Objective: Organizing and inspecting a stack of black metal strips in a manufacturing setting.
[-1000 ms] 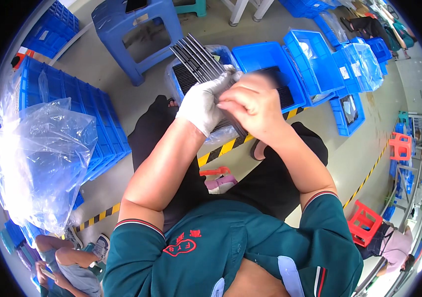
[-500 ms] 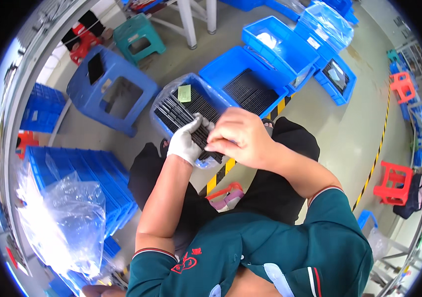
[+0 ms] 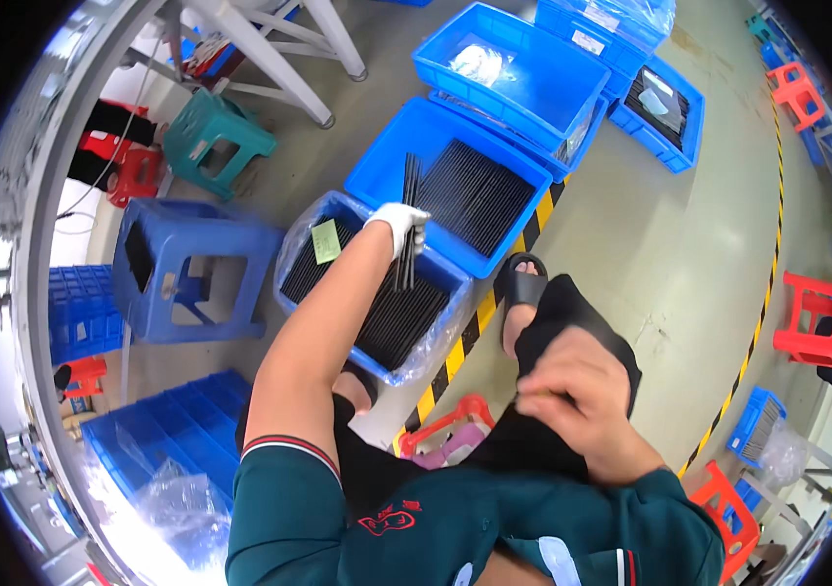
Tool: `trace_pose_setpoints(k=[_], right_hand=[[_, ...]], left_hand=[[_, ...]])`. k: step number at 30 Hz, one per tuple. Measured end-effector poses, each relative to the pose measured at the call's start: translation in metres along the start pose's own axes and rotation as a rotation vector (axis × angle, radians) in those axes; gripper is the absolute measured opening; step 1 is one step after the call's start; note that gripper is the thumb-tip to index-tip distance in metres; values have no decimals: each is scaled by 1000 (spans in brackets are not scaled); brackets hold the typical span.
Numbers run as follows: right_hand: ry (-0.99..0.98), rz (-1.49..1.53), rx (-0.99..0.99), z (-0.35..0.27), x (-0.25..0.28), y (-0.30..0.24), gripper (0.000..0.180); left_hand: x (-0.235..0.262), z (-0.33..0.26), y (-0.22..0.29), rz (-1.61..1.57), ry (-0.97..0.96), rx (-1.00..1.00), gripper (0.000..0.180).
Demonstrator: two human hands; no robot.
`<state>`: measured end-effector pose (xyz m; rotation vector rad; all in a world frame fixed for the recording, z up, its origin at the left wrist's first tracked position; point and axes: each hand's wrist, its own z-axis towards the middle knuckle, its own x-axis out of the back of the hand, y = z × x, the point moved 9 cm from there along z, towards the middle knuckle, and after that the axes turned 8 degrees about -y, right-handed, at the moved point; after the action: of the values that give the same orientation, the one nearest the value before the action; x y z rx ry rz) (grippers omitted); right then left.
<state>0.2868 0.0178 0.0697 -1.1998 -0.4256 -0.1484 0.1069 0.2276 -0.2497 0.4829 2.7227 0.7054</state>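
My left hand point(image 3: 399, 225), in a white glove, is closed around a small bundle of thin black strips point(image 3: 410, 186). It holds them over the place where two bins meet. Below it stands a plastic-lined blue bin point(image 3: 457, 311) packed with rows of similar black strips and a pale green paper slip point(image 3: 326, 240). Just beyond is another blue bin point(image 3: 383, 158), with black strips lying along its right part. My bare right hand point(image 3: 577, 396) is above my right thigh, its fingers curled together. Whatever it pinches, if anything, is too small to make out.
Further off stand a stacked blue bin point(image 3: 509, 83) and a smaller bin of strips point(image 3: 694, 117). To the left are a blue stool point(image 3: 216, 225), a green stool point(image 3: 216, 142) and blue crates point(image 3: 167, 430) with clear plastic. Yellow-black tape point(image 3: 465, 342) runs along the floor.
My left hand has moved forward, carrying the bundle of strips up from the lined bin. My right hand has drawn away from it, back toward my right thigh. The view has shifted.
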Motion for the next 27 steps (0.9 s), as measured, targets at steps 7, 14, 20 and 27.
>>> trace_pose_setpoints(k=[7, 14, 20, 27], right_hand=[[7, 43, -150, -11, 43, 43, 29], [-78, 25, -301, 13, 50, 73, 21], [-64, 44, -330, 24, 46, 84, 23], [-87, 70, -303, 29, 40, 85, 23]], left_hand=[[55, 174, 65, 447, 238, 52, 21], [65, 282, 73, 977, 515, 153, 32], [66, 247, 108, 1091, 765, 38, 28], [51, 229, 91, 1271, 886, -256, 45]])
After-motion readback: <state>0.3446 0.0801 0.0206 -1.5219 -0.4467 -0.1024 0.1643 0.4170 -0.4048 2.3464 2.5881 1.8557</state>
